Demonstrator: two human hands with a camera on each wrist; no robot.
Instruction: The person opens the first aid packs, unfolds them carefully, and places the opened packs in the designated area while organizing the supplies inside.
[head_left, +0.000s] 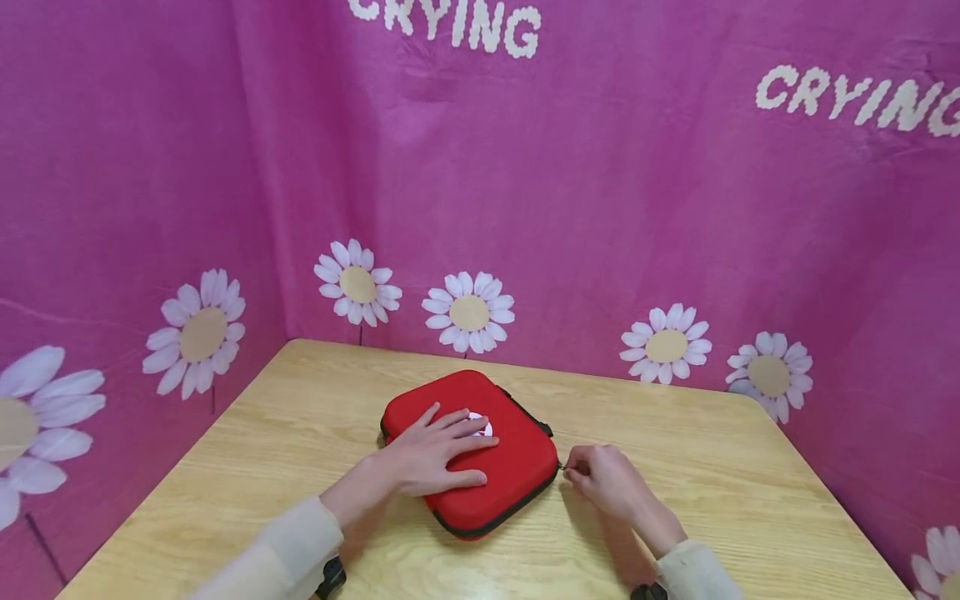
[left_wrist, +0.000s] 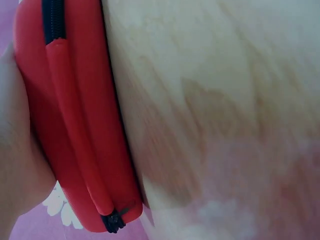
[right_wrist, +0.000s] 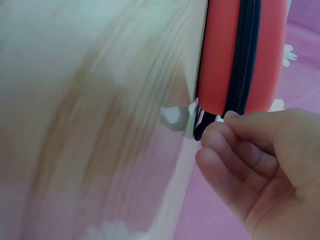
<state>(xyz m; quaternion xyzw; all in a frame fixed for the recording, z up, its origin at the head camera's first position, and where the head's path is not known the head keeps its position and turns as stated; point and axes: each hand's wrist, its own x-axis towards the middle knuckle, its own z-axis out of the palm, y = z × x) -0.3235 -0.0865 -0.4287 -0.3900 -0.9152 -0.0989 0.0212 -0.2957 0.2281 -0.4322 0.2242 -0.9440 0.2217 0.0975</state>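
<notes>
A red zippered case [head_left: 517,479] lies closed on the table, a white round emblem [head_left: 482,427] on its lid partly covered by fingers. My left hand [head_left: 435,457] rests flat on the lid with the fingers spread. At the case's right corner, my right hand [head_left: 611,483] pinches the small zipper pull [head_left: 562,467] between thumb and index finger. The black zipper [right_wrist: 243,60] runs along the side in the right wrist view, and fingertips mostly hide the pull there. A red fabric strip [left_wrist: 75,120] shows on the side in the left wrist view.
The light wooden table [head_left: 675,442] stands against a pink curtain [head_left: 525,183] printed with white daisies and lettering. A black strap [head_left: 528,414] sits along the case's far right side.
</notes>
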